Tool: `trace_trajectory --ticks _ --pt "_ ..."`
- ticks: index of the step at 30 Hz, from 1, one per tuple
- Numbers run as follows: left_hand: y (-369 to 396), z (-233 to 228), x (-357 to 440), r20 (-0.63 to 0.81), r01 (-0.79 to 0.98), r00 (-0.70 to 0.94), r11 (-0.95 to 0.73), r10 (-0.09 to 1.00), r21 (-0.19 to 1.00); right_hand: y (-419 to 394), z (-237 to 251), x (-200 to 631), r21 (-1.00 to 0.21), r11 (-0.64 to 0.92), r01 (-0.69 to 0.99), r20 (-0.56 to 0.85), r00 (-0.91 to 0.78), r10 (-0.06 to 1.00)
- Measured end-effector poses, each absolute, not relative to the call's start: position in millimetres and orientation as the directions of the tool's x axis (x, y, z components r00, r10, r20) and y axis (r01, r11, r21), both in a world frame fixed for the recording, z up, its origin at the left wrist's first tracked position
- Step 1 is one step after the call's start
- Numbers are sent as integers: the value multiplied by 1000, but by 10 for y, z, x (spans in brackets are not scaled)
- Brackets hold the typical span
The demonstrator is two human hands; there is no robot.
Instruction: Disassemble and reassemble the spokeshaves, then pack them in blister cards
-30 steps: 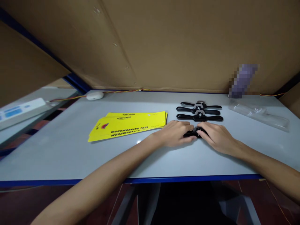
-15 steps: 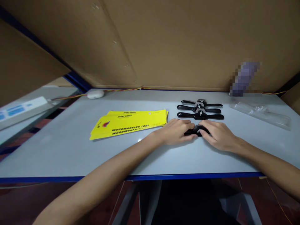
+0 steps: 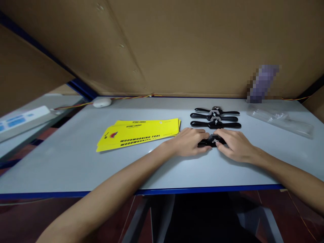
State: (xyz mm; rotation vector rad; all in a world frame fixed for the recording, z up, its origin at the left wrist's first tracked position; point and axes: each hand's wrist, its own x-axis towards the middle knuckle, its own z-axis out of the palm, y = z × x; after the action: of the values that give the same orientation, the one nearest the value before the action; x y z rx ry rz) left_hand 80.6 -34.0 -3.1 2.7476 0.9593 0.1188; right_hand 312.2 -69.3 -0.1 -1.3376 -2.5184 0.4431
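A black spokeshave [image 3: 210, 141] lies on the table between my hands, level with its handles pointing left and right. My left hand [image 3: 193, 141] is closed round its left handle. Round the right handle, close to the metal middle, my right hand [image 3: 234, 144] is closed too, its thumb by the centre. Both handles are mostly covered by my fingers. Just beyond, three more black spokeshaves [image 3: 216, 124] with grey metal blades lie in a row. Left of my left hand, yellow cards [image 3: 141, 130] printed "SPOKE SHAVE" and "WOODWORKING TOOL" rest in an overlapping stack.
Clear plastic packaging [image 3: 283, 121] lies at the right, near a blurred purple object [image 3: 263, 84]. A white rounded device [image 3: 102, 102] with a cable sits at the back left. A power strip [image 3: 27, 118] is on the neighbouring surface. Cardboard [image 3: 177, 47] walls the back.
My right thumb has shifted slightly off the spokeshave's centre, so more of its metal middle shows. Both hands stay on the handles; the view has moved very slightly.
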Motion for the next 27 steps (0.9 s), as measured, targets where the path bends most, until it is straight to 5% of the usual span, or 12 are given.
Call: trace_trajectory --ticks 12,19,27 --pt "-355 -15 805 -7 613 779 -758 627 222 -703 -9 3086 -344 493 799 80 -499 863" --pt "-347 -18 807 3 605 784 -765 621 222 -647 -60 3176 -341 609 716 127 -607 785" --pt "-344 -50 802 7 603 785 -768 619 217 -669 -35 3112 -338 523 782 105 -522 847"
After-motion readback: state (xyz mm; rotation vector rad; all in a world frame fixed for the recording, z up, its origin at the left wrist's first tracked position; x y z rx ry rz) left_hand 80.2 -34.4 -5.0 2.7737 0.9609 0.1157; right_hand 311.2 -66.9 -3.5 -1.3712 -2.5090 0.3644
